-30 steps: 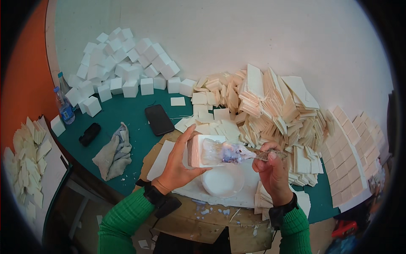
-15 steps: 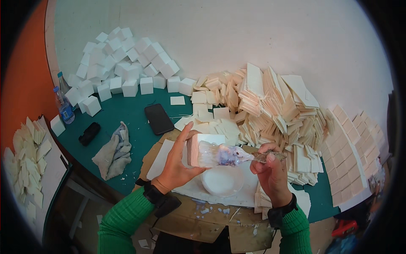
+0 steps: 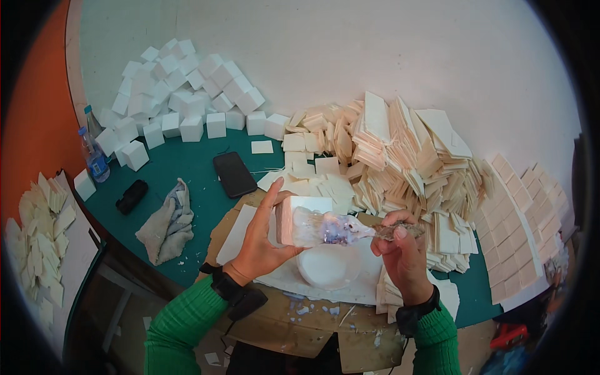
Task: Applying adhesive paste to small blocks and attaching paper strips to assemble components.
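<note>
White block (image 3: 304, 220): held up near the white bowl (image 3: 337, 285), one face glossy and wet-looking.
Left hand (image 3: 257, 245): clamped on the block, thumb along its lower edge.
Brush (image 3: 345, 232): violet-smeared bristles against the glossy face.
Right hand (image 3: 403, 257): fingers pinched together on the brush's rough, crusted handle.
Green table (image 3: 206, 159): grey rag (image 3: 165, 226) and flat black case (image 3: 235, 175) lie left of centre.
White cubes (image 3: 178, 87): heaped at the far left.
Cream squares (image 3: 400, 150): stacked and scattered toward the right.
</note>
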Demonstrator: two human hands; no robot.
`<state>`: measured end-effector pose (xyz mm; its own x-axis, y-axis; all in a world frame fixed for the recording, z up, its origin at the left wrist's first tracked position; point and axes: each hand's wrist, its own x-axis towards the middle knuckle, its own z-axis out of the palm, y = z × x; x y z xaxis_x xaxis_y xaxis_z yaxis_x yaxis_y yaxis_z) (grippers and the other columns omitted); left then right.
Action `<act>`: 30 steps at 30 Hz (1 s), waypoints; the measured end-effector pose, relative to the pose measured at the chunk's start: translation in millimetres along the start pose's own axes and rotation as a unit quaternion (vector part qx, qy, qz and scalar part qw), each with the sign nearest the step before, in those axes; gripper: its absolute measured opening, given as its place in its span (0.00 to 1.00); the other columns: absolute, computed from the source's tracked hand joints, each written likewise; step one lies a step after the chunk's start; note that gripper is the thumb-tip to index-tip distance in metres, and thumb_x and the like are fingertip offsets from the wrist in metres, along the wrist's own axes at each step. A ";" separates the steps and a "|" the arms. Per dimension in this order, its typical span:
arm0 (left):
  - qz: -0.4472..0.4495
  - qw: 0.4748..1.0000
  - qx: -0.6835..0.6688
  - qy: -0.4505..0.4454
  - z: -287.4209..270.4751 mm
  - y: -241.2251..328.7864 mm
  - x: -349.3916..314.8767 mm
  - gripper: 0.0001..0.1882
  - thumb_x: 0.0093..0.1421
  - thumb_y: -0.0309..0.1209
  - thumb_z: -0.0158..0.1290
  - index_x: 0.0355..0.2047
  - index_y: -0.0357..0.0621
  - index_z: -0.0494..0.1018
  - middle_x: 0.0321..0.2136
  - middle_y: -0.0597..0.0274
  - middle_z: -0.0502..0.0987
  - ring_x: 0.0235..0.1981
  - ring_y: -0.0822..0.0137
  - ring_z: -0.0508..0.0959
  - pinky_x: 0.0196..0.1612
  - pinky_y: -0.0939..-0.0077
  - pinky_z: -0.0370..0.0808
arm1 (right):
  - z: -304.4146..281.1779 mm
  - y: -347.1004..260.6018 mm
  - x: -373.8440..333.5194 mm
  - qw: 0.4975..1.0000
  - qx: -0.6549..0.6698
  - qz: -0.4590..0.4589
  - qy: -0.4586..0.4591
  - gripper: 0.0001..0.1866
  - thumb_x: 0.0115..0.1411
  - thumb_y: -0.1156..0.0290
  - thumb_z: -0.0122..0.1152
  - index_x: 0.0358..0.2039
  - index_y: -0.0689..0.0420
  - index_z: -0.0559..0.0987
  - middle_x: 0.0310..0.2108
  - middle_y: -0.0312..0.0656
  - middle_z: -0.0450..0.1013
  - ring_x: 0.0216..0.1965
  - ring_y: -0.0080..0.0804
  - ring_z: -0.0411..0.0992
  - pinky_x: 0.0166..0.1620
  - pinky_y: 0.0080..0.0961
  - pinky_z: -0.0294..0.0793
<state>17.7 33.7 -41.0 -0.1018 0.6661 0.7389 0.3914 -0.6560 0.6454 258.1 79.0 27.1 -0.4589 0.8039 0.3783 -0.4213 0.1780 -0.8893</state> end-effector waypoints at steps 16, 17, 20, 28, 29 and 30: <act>-0.011 0.998 -0.054 0.006 0.1 2.6 -1.6 0.58 0.39 0.25 0.70 0.66 0.40 0.43 0.52 0.53 0.66 0.54 0.60 0.66 0.59 0.67 0.59 | -12.3 -15.2 2.6 0.999 -0.044 -0.002 0.015 0.13 0.58 0.63 0.57 0.37 0.59 0.69 0.22 0.33 0.66 0.23 0.17 0.63 0.28 0.17 0.63; -0.014 0.998 -0.057 0.003 0.3 2.8 -1.3 0.59 0.39 0.25 0.70 0.66 0.40 0.43 0.52 0.53 0.66 0.54 0.60 0.66 0.60 0.67 0.59 | -18.9 -17.2 3.6 0.998 -0.062 -0.012 0.022 0.13 0.58 0.63 0.57 0.37 0.59 0.69 0.22 0.33 0.66 0.23 0.17 0.63 0.28 0.18 0.63; -0.020 0.998 -0.065 -0.003 1.2 3.3 -0.9 0.59 0.39 0.25 0.70 0.66 0.40 0.42 0.52 0.54 0.65 0.54 0.60 0.66 0.60 0.67 0.58 | -30.3 -19.6 4.7 0.994 -0.100 -0.033 0.038 0.14 0.58 0.63 0.57 0.37 0.58 0.69 0.22 0.33 0.66 0.23 0.17 0.62 0.28 0.18 0.63; -0.010 0.997 -0.070 -0.013 1.8 1.3 -2.1 0.60 0.38 0.24 0.69 0.66 0.39 0.42 0.52 0.53 0.65 0.54 0.60 0.66 0.60 0.66 0.58 | -30.3 -13.8 -1.3 0.999 -0.040 -0.025 -0.002 0.13 0.57 0.63 0.58 0.36 0.58 0.70 0.26 0.34 0.66 0.24 0.18 0.63 0.28 0.19 0.64; -0.013 0.997 -0.075 -0.012 2.1 1.5 -2.0 0.60 0.38 0.24 0.69 0.66 0.39 0.42 0.52 0.53 0.65 0.54 0.60 0.66 0.60 0.67 0.58 | -35.3 -15.3 0.5 0.998 -0.059 -0.036 0.003 0.13 0.57 0.63 0.58 0.36 0.58 0.70 0.26 0.34 0.66 0.25 0.18 0.63 0.28 0.19 0.64; -0.016 0.997 -0.081 -0.010 2.4 1.7 -2.0 0.60 0.38 0.24 0.69 0.66 0.39 0.41 0.52 0.53 0.65 0.54 0.60 0.65 0.60 0.67 0.58 | -40.1 -17.1 2.2 0.996 -0.078 -0.047 0.007 0.13 0.56 0.63 0.58 0.35 0.58 0.70 0.27 0.35 0.67 0.25 0.18 0.63 0.28 0.19 0.64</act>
<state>20.8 32.1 -41.8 -0.0930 0.6936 0.7143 0.2360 -0.6816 0.6926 295.6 100.5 32.8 -0.4116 0.7872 0.4593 -0.3356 0.3376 -0.8794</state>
